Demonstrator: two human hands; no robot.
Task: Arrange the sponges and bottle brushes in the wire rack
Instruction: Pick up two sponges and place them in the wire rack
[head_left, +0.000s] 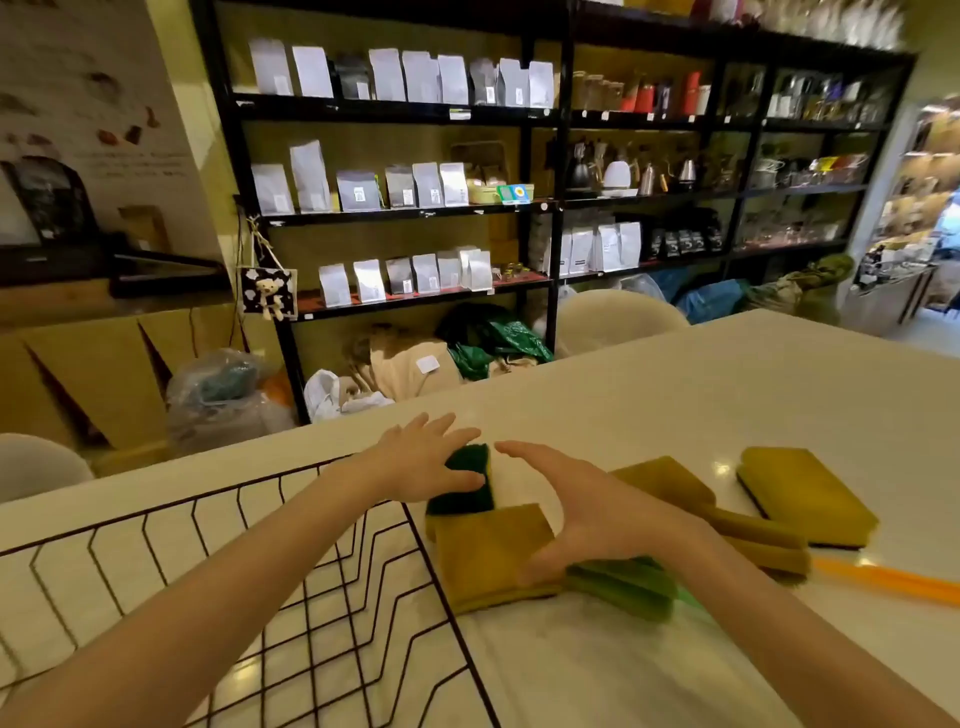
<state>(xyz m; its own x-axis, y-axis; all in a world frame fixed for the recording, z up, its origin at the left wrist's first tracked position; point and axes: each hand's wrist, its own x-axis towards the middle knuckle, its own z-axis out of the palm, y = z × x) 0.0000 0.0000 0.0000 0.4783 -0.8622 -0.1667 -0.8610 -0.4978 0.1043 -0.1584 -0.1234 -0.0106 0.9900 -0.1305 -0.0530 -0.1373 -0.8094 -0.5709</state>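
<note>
rack (322, 571) left on table (727, 395) | sponges (493, 551) right (beside it)

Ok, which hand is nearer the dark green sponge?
Left. The left hand rests on the dark green sponge; the right hand hovers just right of it, over the yellow sponges.

Head-worn camera looks forward and down, close over the table (675, 395).

Black shelving (556, 208) w/ pouches behind white table (727, 395).
</note>
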